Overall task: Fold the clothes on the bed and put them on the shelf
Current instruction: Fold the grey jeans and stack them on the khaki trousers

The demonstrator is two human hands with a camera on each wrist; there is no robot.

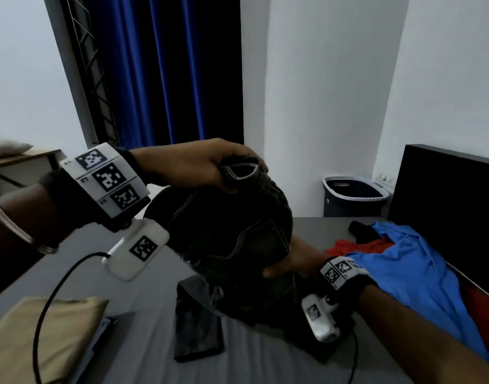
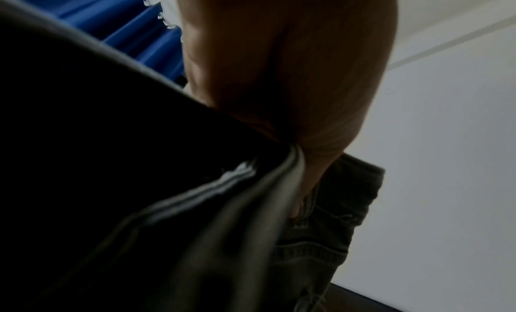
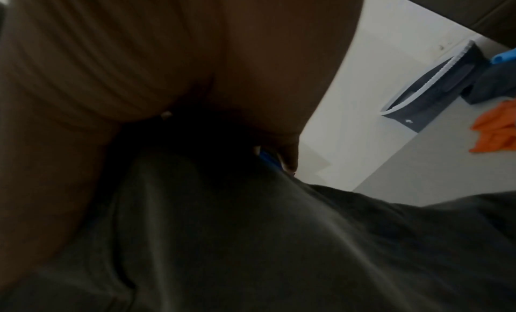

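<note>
A pair of dark jeans [image 1: 232, 231] hangs above the grey bed [image 1: 143, 347], one leg trailing onto the sheet. My left hand [image 1: 210, 167] grips the bunched waistband at the top; the left wrist view shows the dark jeans [image 2: 321, 239] with my fingers [image 2: 307, 140] curled over the fold. Lower down, my right hand [image 1: 290, 261] holds the jeans from the right side, thumb in front. In the right wrist view the dark jeans [image 3: 251, 239] fill the lower half under my palm. A blue shirt [image 1: 412, 267] and red garment [image 1: 360, 245] lie at the bed's right.
A folded tan cloth [image 1: 43, 336] sits at the bed's near left corner. A grey laundry basket [image 1: 354, 195] stands on the floor beyond the bed, beside a black headboard [image 1: 448, 206]. Blue curtains [image 1: 160, 70] hang behind. A wooden table [image 1: 21, 159] is at far left.
</note>
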